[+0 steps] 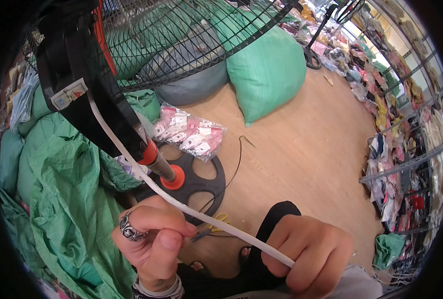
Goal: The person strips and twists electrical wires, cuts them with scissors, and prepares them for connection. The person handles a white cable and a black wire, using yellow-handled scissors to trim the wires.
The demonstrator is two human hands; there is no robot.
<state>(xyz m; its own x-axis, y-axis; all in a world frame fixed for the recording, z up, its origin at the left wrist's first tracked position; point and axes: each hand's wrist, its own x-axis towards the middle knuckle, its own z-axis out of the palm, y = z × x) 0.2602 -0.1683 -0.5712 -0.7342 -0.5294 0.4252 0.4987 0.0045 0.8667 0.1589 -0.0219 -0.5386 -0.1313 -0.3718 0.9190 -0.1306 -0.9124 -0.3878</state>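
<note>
A white cord (221, 225) runs from the black body of a standing fan (77, 89) down to the lower right. Around its lower end my right hand (313, 254) is closed in a fist, and the part inside the fist is hidden. Just below the cord's middle, my left hand (154, 239) has its fingers curled and its thumb near the index fingertip. I cannot make out what it pinches, if anything. It wears a ring. Behind the cord, yellow-handled scissors (219, 223) show near the fan's round black base (211, 179).
Green sacks (268, 70) and a grey sack (191, 70) stand behind the fan's wire guard. A clear bag of pink packets (191, 132) lies by the base. Green sacking (72, 194) heaps up at left. Racks of bagged clothes (405, 159) line the right. A thin dark wire (240, 154) crosses the floor.
</note>
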